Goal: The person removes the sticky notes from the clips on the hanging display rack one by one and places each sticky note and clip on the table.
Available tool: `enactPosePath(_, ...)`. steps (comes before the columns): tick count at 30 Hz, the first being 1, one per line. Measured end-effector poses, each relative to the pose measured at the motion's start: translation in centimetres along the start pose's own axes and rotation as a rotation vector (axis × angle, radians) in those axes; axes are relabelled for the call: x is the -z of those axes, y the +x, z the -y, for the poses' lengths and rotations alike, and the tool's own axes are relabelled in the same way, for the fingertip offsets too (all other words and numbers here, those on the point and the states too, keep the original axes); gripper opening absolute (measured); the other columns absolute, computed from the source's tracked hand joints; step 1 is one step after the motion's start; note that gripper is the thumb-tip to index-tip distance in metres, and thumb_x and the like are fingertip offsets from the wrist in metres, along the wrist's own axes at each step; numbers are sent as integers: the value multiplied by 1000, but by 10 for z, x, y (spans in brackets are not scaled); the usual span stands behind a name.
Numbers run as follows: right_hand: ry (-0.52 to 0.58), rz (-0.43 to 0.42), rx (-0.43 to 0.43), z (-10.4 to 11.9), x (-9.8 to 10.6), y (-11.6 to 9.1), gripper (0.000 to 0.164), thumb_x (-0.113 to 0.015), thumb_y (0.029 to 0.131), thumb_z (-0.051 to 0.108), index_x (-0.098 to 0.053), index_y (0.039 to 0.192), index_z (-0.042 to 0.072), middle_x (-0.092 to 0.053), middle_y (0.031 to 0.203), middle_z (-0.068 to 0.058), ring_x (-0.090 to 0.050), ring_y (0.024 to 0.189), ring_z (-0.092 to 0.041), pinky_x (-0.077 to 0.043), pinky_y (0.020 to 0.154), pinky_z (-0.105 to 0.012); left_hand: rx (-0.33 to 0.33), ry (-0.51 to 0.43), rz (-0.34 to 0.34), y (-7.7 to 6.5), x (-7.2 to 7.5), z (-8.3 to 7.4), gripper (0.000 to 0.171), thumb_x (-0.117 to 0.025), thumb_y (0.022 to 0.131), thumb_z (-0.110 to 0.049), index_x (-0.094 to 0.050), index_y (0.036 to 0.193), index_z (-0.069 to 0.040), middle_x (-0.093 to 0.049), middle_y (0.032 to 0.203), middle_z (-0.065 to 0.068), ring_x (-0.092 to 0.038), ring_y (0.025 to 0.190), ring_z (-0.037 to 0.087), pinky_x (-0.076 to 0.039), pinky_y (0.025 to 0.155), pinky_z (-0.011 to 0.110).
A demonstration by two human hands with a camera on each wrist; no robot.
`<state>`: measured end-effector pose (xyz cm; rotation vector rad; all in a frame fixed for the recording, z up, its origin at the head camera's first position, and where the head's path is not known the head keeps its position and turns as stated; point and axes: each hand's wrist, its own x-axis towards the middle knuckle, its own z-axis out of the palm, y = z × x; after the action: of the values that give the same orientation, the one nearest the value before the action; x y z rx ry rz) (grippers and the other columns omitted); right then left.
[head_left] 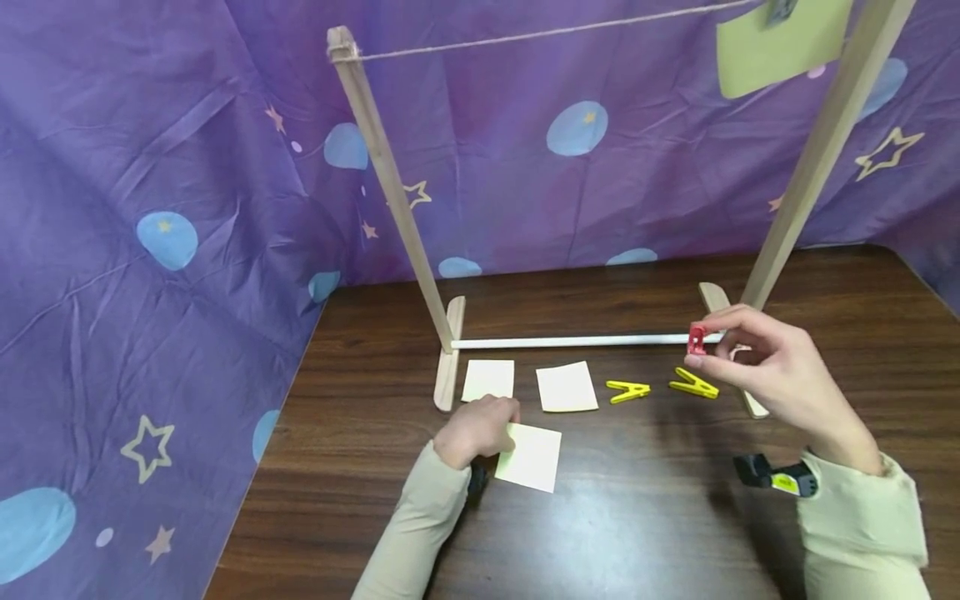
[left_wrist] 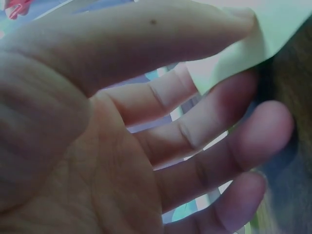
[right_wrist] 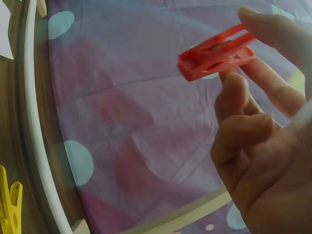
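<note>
My left hand (head_left: 480, 427) pinches a pale yellow sticky note (head_left: 531, 458) by its edge, low over the near part of the table. In the left wrist view the thumb lies on one face of the note (left_wrist: 243, 58) with the index finger behind it. A red clothespin (head_left: 696, 339) is pinched by my right hand (head_left: 787, 375), raised in front of the right post. The right wrist view shows thumb and fingertips on the handle ends of this clothespin (right_wrist: 200, 61). Two yellow clothespins (head_left: 641, 390) lie on the table left of that hand.
Two more sticky notes (head_left: 567, 387) lie flat near the frame's white rod (head_left: 570, 342). Wooden posts (head_left: 390, 183) carry a twine line (head_left: 555, 32), where another yellow note (head_left: 787, 50) hangs from a clip at the right. Purple cloth (head_left: 495, 150) stands behind the wooden table (head_left: 345, 400).
</note>
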<state>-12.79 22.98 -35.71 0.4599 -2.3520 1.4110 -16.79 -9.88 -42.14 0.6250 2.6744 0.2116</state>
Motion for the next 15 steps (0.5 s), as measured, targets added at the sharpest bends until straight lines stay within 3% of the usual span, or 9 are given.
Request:
enactPosePath(9,-83,123,-67,-4,-1,-2,31,-80,76,4,-68,103,14,-59,68,3,-53,58,-6,-38,45,-24,1,-15,-5,0,-2,4,18,-68,75,-4,-64,90,-14,-61,84,-3,-52,72,11,-43,58,27)
enactPosePath(15,-160,196,-118,-11,-1,-1,28,-81,78,14,-68,101,22,-64,77,5,-55,61,-8,-41,50,-23,10,-42,-7,-3,0,8,20,-66,74,0,-65,89,-13,-62,84,-2,-51,71,13,-42,58,27)
